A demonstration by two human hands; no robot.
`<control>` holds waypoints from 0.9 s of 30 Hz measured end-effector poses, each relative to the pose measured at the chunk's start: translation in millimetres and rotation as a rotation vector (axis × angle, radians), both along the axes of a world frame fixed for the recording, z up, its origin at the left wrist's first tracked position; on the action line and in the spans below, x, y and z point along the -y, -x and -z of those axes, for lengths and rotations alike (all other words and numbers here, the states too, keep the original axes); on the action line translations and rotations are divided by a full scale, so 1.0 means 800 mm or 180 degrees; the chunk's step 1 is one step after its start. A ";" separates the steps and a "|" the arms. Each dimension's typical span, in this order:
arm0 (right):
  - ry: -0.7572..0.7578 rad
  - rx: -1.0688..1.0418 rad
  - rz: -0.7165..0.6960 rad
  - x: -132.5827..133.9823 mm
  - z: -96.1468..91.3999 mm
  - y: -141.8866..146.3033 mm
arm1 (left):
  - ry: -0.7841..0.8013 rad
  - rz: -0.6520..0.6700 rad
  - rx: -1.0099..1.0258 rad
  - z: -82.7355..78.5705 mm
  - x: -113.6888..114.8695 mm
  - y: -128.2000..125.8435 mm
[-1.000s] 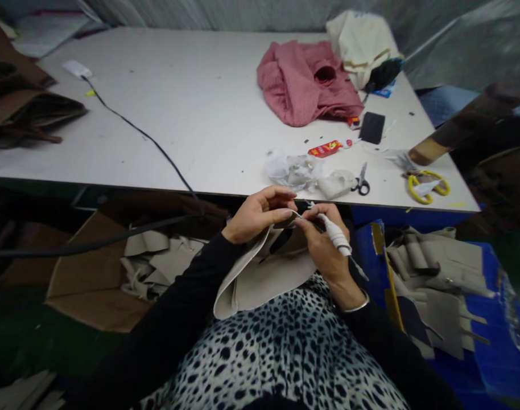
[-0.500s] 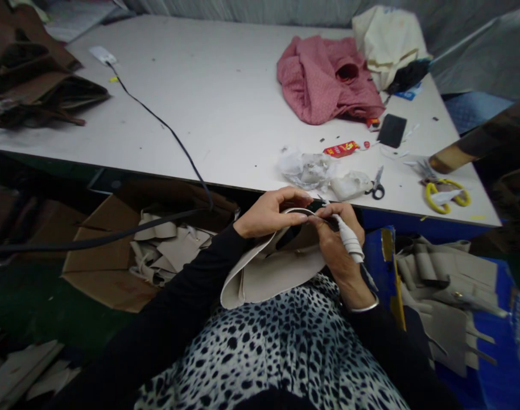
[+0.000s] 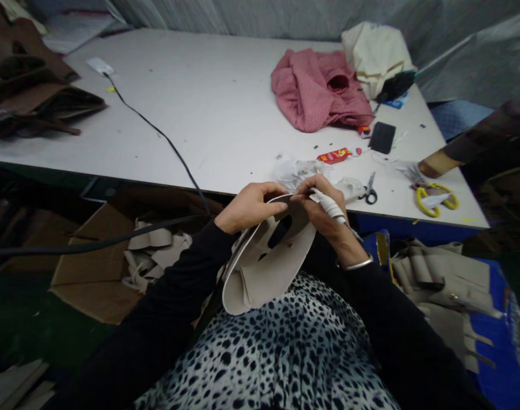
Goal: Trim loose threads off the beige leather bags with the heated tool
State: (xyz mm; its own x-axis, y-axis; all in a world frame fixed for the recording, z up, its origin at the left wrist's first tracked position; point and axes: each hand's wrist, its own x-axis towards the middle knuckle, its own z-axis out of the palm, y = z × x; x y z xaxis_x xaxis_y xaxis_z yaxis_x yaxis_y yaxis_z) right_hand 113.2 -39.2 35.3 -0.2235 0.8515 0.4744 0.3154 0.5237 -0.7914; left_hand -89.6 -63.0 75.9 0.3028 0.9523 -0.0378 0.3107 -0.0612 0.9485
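Above my lap is a beige leather-like bag piece (image 3: 268, 279), curved open, with dark oval openings in it. My left hand (image 3: 254, 208) grips its upper rim, thumb on the inner side and fingers behind. Close beside it, my right hand (image 3: 322, 208) pinches the same rim with thumb and fingertips. A slim tool wrapped in white tape (image 3: 330, 208) lies across the right hand, held in it, with a thin metal end sticking out towards the wrist. Its front tip is hidden at the fingers, so its exact kind is unclear.
On the white table (image 3: 209, 114) lie pink cloth (image 3: 306, 91), a cream bag (image 3: 377, 51), small scissors (image 3: 370, 191), yellow-handled scissors (image 3: 437, 199) and a red packet (image 3: 334, 155). A black cable (image 3: 170, 136) crosses its front edge. A cardboard box (image 3: 89, 267) and blue crate (image 3: 494, 341) hold beige pieces.
Both hands have shifted slightly left with the bag piece, which has tilted more upright and shows its dark openings more fully. The right hand has moved up along the rim.
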 end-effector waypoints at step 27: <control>0.1172 -0.0748 0.0617 0.080 -0.024 -0.053 | -0.1445 -0.2073 -0.1360 -0.068 0.044 0.066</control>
State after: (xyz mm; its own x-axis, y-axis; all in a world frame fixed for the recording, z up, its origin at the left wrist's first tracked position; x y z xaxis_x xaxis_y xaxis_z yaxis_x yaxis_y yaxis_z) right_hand 155.8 -103.5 54.3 0.0332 0.9878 0.1519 0.1699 0.1442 -0.9749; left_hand -142.2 -97.9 130.6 -0.2555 0.8810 0.3981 0.7352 -0.0903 0.6718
